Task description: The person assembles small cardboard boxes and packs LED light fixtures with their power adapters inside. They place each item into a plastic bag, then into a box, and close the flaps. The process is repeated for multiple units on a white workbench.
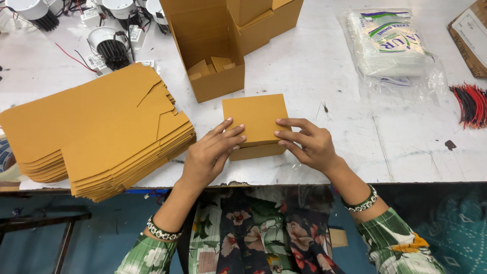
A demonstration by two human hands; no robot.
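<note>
Your left hand (210, 152) and right hand (308, 144) press flat, fingers extended, on a small closed brown box (256, 122) at the desk's (345, 127) near edge; neither grip closes around it. At 9 o'clock lies a stack of flat cardboard blanks (96, 129); at 12 o'clock stands an open box (208, 50).

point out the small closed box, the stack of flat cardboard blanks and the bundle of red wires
small closed box (255, 117), head view, on its top face
stack of flat cardboard blanks (96, 127), head view, on the top sheet
bundle of red wires (471, 104), head view, mid-bundle
</note>
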